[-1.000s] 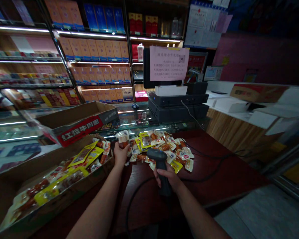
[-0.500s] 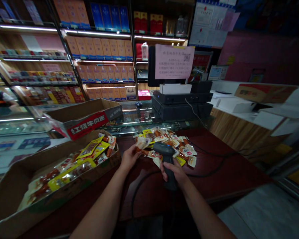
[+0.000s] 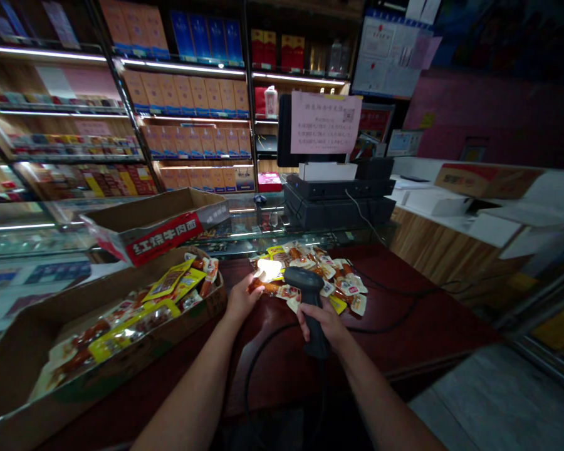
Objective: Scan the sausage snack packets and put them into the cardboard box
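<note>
My right hand [image 3: 323, 318] is wrapped round the grip of a dark barcode scanner [image 3: 314, 307], its head pointing left. White light from the scanner falls on a packaged sausage [image 3: 269, 270] that my left hand [image 3: 244, 294] pinches by its near end. Behind and beside both hands lies a pile of packaged sausages and snacks [image 3: 343, 279] in clear, white and yellow wrappers. To the left, a long open cardboard box [image 3: 162, 335] holds more sausage packets and yellow snack packets [image 3: 169, 280]. The scanner's black cable [image 3: 250, 369] loops across the dark red tabletop [image 3: 404, 313].
A second cardboard tray [image 3: 164, 238] with red print stands behind the box on the glass counter. Further back is a monitor [image 3: 284, 134] with a pink notice [image 3: 326, 122]. Shelves of boxed goods [image 3: 188, 94] line the back. A white counter [image 3: 502, 225] stands right.
The scanner's light has come on and now shines brightly on the packaged sausage in my left hand. Its small blue light no longer shows. Both hands have hardly moved.
</note>
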Demonstrator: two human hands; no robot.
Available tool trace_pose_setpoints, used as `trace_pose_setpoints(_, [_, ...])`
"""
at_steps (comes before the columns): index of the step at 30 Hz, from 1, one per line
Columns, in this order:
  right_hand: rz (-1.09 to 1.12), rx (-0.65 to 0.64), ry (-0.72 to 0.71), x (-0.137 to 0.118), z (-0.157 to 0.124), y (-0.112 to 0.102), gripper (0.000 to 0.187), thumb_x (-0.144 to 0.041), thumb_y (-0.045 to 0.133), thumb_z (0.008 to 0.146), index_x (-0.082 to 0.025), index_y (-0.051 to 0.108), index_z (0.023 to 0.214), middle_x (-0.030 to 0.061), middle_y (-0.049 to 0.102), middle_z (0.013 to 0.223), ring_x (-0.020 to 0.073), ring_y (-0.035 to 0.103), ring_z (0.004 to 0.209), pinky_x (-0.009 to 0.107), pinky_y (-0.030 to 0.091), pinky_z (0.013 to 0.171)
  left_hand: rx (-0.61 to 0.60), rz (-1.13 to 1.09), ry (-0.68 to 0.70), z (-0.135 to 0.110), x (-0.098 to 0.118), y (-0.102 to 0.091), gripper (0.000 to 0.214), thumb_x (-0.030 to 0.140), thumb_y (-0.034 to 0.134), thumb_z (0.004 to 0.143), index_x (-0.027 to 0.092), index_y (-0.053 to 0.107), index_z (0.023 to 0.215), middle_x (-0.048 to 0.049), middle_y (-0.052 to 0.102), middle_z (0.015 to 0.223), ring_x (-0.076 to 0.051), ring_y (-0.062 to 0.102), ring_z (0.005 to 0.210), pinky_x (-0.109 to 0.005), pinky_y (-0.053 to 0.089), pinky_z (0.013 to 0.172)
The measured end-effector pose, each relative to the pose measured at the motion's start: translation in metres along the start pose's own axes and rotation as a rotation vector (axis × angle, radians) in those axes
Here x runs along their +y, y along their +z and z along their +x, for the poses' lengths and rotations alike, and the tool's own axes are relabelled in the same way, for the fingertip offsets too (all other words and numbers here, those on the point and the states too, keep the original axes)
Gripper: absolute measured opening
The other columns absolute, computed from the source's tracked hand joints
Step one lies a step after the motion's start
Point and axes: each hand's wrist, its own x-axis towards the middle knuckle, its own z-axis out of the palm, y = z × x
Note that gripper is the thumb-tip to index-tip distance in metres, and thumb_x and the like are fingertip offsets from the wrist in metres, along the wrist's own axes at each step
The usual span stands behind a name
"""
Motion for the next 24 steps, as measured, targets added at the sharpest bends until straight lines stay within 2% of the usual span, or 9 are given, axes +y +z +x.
trace_pose_setpoints(4, [-0.001,0.006,-0.007,-0.004,-0.002,0.001,0.032,-0.036,0.066,0.066,-0.017,0.051,0.088,-0.0051,0.058,0.052,0.0088,0.047,0.031,0.019,0.040,0.030,0.003,-0.031,0.014,-0.001,-0.004,0.002,0.041,0.037,0.058,0.075,0.017,0.059,0.112,-0.0073,0.069,0.100,-0.020,0.064,0.089,-0.032,0.048,0.083])
trace_pose_setpoints(7, [-0.002,0.012,-0.014,-0.004,-0.005,0.003,0.033,-0.036,0.067,0.066,-0.017,0.053,0.089,-0.0051,0.059,0.052,0.0090,0.048,0.031,0.020,0.041,0.031,0.011,-0.093,-0.006,-0.001,0.001,0.002,0.043,0.036,0.059,0.074,0.017,0.057,0.113,-0.0069,0.069,0.101,-0.019,0.064,0.089,-0.031,0.048,0.082])
trace_pose_setpoints(10, [-0.026,-0.002,0.009,0.000,-0.006,0.004,0.026,-0.037,0.066,0.067,-0.016,0.053,0.075,-0.0037,0.057,0.050,0.0084,0.048,0.031,0.019,0.040,0.031,0.035,-0.110,-0.035,-0.001,0.022,-0.004,0.040,0.034,0.061,0.073,0.019,0.057,0.110,-0.0048,0.069,0.095,-0.017,0.064,0.082,-0.029,0.049,0.076])
trace_pose_setpoints(13, [-0.042,-0.027,0.027,0.007,-0.003,0.006,0.028,-0.040,0.067,0.067,-0.016,0.052,0.066,-0.0026,0.057,0.050,0.0082,0.048,0.032,0.019,0.040,0.031,0.097,-0.053,-0.042,0.000,0.049,-0.022,0.031,0.034,0.060,0.074,0.019,0.057,0.101,-0.0041,0.069,0.088,-0.017,0.063,0.078,-0.028,0.048,0.072])
trace_pose_setpoints(16, [-0.018,-0.045,0.039,0.010,0.002,0.013,0.033,-0.041,0.070,0.064,-0.016,0.054,0.079,-0.0034,0.058,0.053,0.0088,0.047,0.032,0.021,0.041,0.031,0.202,0.052,-0.074,-0.001,0.067,-0.053,0.026,0.037,0.059,0.075,0.020,0.056,0.095,-0.0048,0.068,0.088,-0.018,0.063,0.079,-0.029,0.047,0.072])
trace_pose_setpoints(18, [-0.006,-0.076,0.055,0.008,0.005,0.022,0.038,-0.040,0.071,0.064,-0.016,0.054,0.089,-0.0038,0.059,0.054,0.0093,0.048,0.033,0.021,0.041,0.031,0.267,0.162,-0.134,-0.003,0.068,-0.082,0.025,0.038,0.058,0.075,0.019,0.056,0.092,-0.0057,0.067,0.088,-0.019,0.063,0.079,-0.029,0.046,0.072])
trace_pose_setpoints(24, [0.054,-0.201,0.124,0.004,0.016,0.065,0.039,-0.035,0.072,0.065,-0.018,0.052,0.094,-0.0027,0.063,0.060,0.0104,0.054,0.040,0.021,0.044,0.037,0.336,0.540,-0.384,-0.016,0.038,-0.179,0.028,0.039,0.057,0.076,0.021,0.058,0.096,-0.0064,0.069,0.089,-0.021,0.064,0.081,-0.028,0.045,0.069])
